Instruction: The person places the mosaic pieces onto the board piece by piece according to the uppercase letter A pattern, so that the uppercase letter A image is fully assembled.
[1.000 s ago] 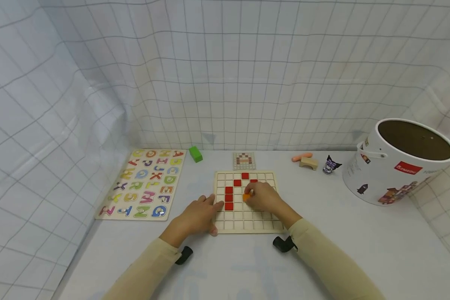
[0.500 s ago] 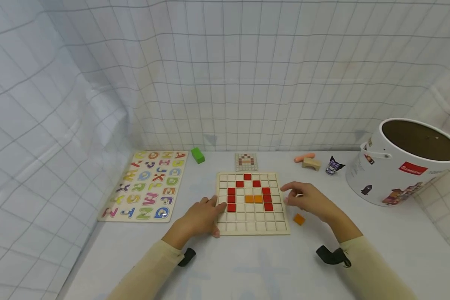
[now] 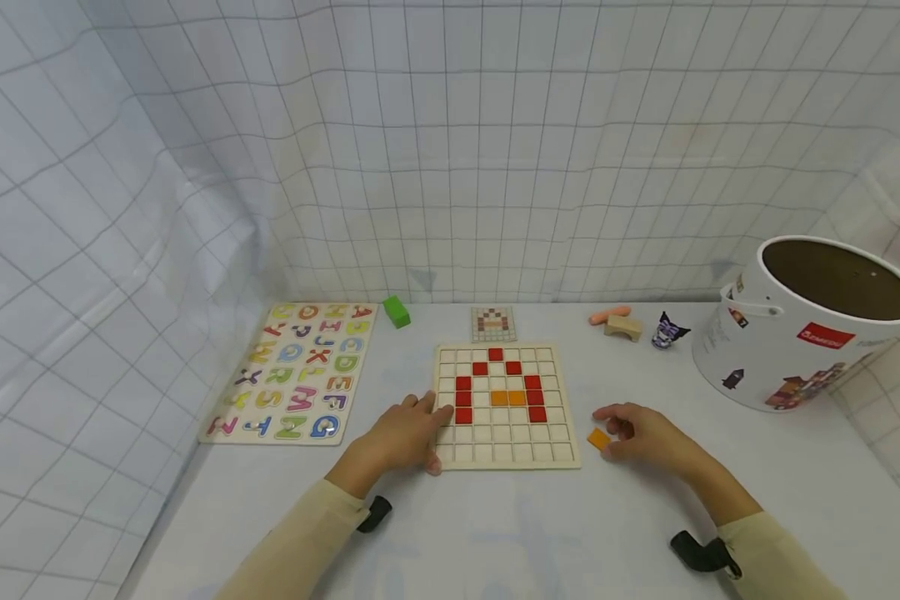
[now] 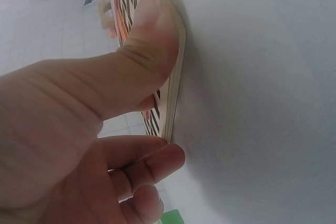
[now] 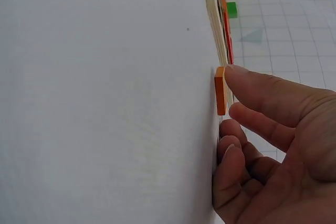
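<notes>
A wooden grid board [image 3: 521,453] lies flat on the table, with several red tiles [image 3: 534,397] and two orange tiles [image 3: 507,398] set in its squares. My left hand [image 3: 397,433] rests at its left side, index finger over the edge squares and thumb at the near left corner. In the left wrist view, the thumb [image 4: 152,40] presses against the board's edge. Right of the board lies a loose orange tile [image 3: 598,439]. Over it is my right hand [image 3: 645,437], thumb tip right at the tile, index finger apart above it, other fingers curled under.
Behind the board lies a small pattern card [image 3: 493,324]. An alphabet puzzle [image 3: 292,371] and a green block [image 3: 397,312] are at left. Back right hold a peach stick [image 3: 607,315], wooden arch [image 3: 622,327], purple figure [image 3: 668,332] and white bucket [image 3: 802,333].
My right hand has let go of an orange tile on the board, moved off to the right and come down at the loose orange tile. My left hand has stayed on the board.
</notes>
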Tool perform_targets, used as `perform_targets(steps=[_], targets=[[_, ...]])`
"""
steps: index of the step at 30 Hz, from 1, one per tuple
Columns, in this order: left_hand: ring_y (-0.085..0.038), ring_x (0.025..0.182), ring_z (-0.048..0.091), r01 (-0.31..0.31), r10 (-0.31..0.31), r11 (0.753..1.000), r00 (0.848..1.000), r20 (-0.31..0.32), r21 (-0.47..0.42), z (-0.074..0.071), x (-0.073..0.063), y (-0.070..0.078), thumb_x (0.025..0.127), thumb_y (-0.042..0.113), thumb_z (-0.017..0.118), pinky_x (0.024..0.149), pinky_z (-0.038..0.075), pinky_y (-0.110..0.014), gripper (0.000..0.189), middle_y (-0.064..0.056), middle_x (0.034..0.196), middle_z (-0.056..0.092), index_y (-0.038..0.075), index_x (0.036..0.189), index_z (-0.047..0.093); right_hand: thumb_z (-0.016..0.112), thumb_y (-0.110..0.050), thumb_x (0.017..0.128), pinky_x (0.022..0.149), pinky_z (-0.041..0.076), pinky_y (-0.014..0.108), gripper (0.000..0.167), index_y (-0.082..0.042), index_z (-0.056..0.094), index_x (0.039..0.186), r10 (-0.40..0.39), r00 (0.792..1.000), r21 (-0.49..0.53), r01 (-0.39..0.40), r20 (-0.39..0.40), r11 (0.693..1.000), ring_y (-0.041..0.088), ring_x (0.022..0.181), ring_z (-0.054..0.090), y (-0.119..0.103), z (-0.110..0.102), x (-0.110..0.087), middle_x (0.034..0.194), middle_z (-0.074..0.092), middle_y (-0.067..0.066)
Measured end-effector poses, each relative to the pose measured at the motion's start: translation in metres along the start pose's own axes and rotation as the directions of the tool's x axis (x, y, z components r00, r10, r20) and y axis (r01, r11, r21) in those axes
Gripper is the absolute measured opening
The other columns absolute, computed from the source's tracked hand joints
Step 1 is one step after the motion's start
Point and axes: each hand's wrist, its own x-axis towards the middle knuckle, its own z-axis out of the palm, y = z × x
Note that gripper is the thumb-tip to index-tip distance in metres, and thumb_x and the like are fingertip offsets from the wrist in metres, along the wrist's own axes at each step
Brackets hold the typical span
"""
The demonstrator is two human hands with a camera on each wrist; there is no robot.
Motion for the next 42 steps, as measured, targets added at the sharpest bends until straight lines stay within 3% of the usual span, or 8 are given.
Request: perform_targets(steps=[10,17,21,26,33,42], targets=[[-0.043,0.14,0.043,0.005,-0.005,1.0,1.0,0.003,0.001,-0.001,-0.001,0.001,0.074,0.038,0.09,0.11,0.041,-0.056,0.088,-0.022,0.158,0.041,0.015,0.149,0.052,0.081,-0.009,0.081,0.071,0.042,0.028,0.03,-0.009,0.069,0.11,-0.025,0.998,-0.127,0.017,-0.061,0.992,0.02,0.087,0.05,-0.009,0.011,-0.002,0.091,0.056,0.002],[-0.044,0.141,0.041,0.008,-0.008,1.0,1.0,0.009,-0.01,-0.003,-0.003,0.002,0.073,0.038,0.09,0.11,0.04,-0.056,0.088,-0.022,0.158,0.04,0.015,0.15,0.052,0.078,-0.013,0.085,0.076,0.048,0.03,0.029,-0.011,0.066,0.111,0.002,0.993,-0.15,-0.02,-0.12,0.988,0.019,0.089,0.055,-0.008,0.01,0.0,0.095,0.062,0.001],[-0.043,0.14,0.042,-0.001,0.001,1.0,1.0,0.007,-0.003,-0.003,-0.003,0.002,0.073,0.038,0.09,0.11,0.041,-0.055,0.088,-0.022,0.158,0.04,0.014,0.15,0.052,0.078,-0.013,0.087,0.07,0.051,0.03,0.031,-0.008,0.065,0.114,0.01,0.988,-0.064,-0.02,-0.154,0.998,0.02,0.085,0.057,-0.007,0.006,0.003,0.096,0.063,0.004],[-0.042,0.14,0.042,-0.001,0.001,1.0,1.0,0.007,-0.011,-0.003,-0.003,0.001,0.074,0.039,0.089,0.11,0.041,-0.055,0.089,-0.021,0.158,0.04,0.015,0.15,0.052,0.078,-0.012,0.088,0.055,0.052,0.032,0.039,-0.004,0.059,0.121,0.013,0.994,0.126,0.001,-0.106,0.992,0.022,0.072,0.059,-0.002,0.001,0.005,0.089,0.062,0.01],[-0.041,0.14,0.042,0.011,-0.011,1.0,1.0,0.011,-0.012,-0.003,-0.002,0.001,0.073,0.039,0.09,0.11,0.041,-0.054,0.088,-0.021,0.158,0.04,0.015,0.149,0.052,0.078,-0.01,0.088,0.059,0.056,0.035,0.047,0.003,0.053,0.125,-0.026,0.998,0.289,0.044,-0.065,0.956,0.022,0.073,0.066,-0.001,-0.005,0.007,0.085,0.065,0.011],[-0.04,0.136,0.045,0.002,-0.002,1.0,1.0,0.006,-0.011,-0.003,-0.002,0.003,0.073,0.038,0.091,0.108,0.043,-0.054,0.088,-0.021,0.157,0.042,0.015,0.149,0.053,0.078,-0.015,0.089,0.063,0.058,0.037,0.05,0.001,0.051,0.129,-0.004,1.0,0.342,0.011,-0.022,0.939,0.026,0.08,0.07,-0.006,-0.004,0.015,0.089,0.067,0.012]])
